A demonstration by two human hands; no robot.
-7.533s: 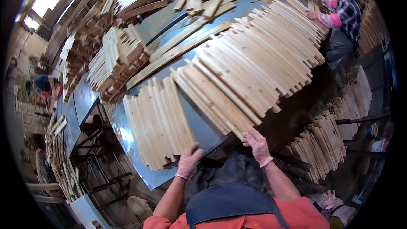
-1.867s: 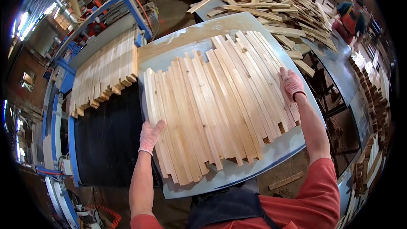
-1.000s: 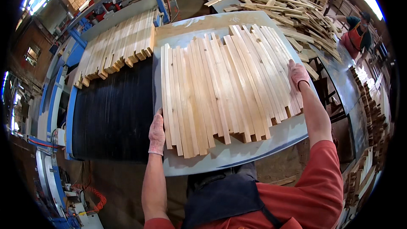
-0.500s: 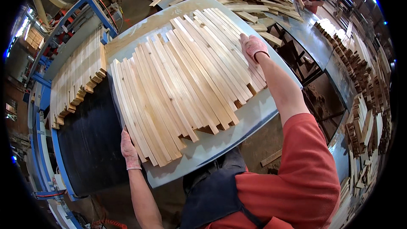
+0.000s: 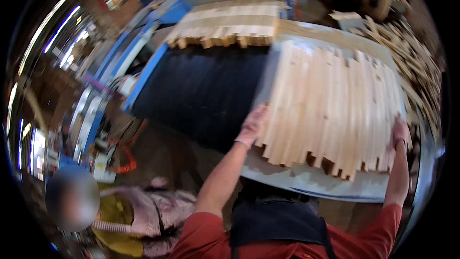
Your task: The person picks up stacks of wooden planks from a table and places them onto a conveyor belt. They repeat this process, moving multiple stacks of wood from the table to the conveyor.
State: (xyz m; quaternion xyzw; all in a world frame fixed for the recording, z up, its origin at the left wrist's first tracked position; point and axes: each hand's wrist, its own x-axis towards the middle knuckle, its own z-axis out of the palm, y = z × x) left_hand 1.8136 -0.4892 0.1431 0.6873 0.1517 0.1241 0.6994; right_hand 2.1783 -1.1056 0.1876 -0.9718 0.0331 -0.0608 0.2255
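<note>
Loose strips squeezed btwn two gloved hands, belt alongside

L hand (image 5: pixel 254 123), in a pink glove, is partly open w/ fingers laid along the L edge of the wood strips (image 5: pixel 330 110); not wrapped round any one piece. R hand (image 5: pixel 400 130), same kind of glove, is against the opp. edge, also seemingly part-open, tho blur hides exact finger bend. Prob. held this way bc the strips look loose: pressure from both sides wd keep the row tight and stop outer pcs splaying

Strips lie flat, side by side, on the pale table (image 5: pixel 311 182), ends uneven at near & far edges. Lengthwise lay presumably lets the hands push across the whole row at once

Just L of the table: black belt (image 5: pixel 201 91), w/ a blue rail (image 5: pixel 148 79) along its outer side. 2nd batch of strips (image 5: pixel 225 21) sits at belt's far end, packed close, near ends ragged too; close packing prob. keeps them aligned

Containers: none I can make out; belt & table are open surfaces, wood their only clear load. Scrap pile (image 5: pixel 412 62) is heaped loose beyond table, far R. Co-worker (image 5: pixel 139 211) in checked pink & mustard at lower L, near orange hose (image 5: pixel 125 158)
</note>
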